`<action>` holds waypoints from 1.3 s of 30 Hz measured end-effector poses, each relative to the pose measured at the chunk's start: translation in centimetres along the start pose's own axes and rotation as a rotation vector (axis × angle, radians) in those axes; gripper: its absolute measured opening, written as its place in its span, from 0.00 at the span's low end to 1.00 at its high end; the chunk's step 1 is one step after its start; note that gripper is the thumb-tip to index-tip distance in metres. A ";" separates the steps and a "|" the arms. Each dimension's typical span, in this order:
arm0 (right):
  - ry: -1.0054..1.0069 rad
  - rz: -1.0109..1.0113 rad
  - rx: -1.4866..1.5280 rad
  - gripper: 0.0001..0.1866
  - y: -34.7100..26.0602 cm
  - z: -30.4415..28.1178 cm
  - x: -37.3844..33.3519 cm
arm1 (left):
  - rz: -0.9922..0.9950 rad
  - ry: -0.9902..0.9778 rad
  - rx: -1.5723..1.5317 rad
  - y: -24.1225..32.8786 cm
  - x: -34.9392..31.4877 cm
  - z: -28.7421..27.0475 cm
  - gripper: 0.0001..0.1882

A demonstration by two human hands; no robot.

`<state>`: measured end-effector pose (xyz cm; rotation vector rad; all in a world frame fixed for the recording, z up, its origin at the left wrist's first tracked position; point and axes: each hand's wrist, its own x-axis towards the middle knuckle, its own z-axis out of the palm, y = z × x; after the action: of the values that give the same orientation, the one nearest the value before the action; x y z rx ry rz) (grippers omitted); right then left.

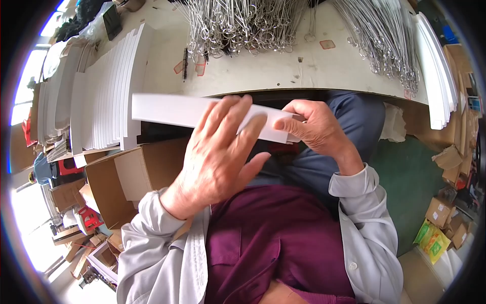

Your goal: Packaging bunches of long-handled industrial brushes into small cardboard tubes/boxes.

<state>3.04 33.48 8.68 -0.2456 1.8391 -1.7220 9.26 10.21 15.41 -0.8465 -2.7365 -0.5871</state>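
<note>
Left hand [217, 152] spread wide, fingers straight and fanned, laid flat over the front face of a long white cardboard strip [167, 110]; gripping nothing, only pressing or brushing against it. Right hand [316, 129] curled closed, thumb and fingertips pinched on the strip's right end. Strip held level in the air between both hands, just in front of the bench [273, 71] edge, above the lap; left end jutting out free well past the left hand, right end hidden inside the right hand's pinch. Slightly blurred along the strip and the left fingers.

On the bench, a fanned stack of white cardboard sheets [109, 86] at the left, just behind the strip's free end. Bundles of bent metal wire hooks [238, 25] across the far side of the bench, more wire hooks at the upper right. Another stack of white sheets [438, 66] along the right edge. Open brown cardboard box [129, 177] below the left stack, beside the left forearm.
</note>
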 end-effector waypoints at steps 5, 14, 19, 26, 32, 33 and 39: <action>-0.026 -0.064 -0.145 0.17 -0.2 1.2 0.1 | -0.078 -0.357 -0.036 -2.8 0.8 3.2 0.35; 0.317 -0.352 -0.177 0.11 2.5 0.2 -1.8 | -0.346 -0.372 -0.144 -2.0 -0.7 5.6 0.27; 0.351 -0.455 -0.180 0.09 3.3 0.4 -1.1 | -0.395 -0.387 -0.203 -1.5 -1.2 6.3 0.27; 0.348 -0.520 -0.382 0.10 3.1 1.3 -0.9 | -0.421 -0.330 -0.180 -1.3 -1.8 7.1 0.25; 0.424 -0.546 -0.526 0.10 4.3 3.0 -0.6 | -0.441 -0.253 -0.182 -0.7 -2.2 8.3 0.24; 0.417 -0.567 -0.569 0.13 4.8 3.2 -0.6 | -0.457 -0.227 -0.188 -0.7 -2.2 8.5 0.24; 0.324 -0.389 -0.437 0.24 4.8 5.0 -1.8 | -0.514 -0.260 -0.213 -0.7 -2.9 9.1 0.22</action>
<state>8.39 30.87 4.71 -0.5582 2.5398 -1.6533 10.39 12.21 6.13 -0.2534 -3.1911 -0.9327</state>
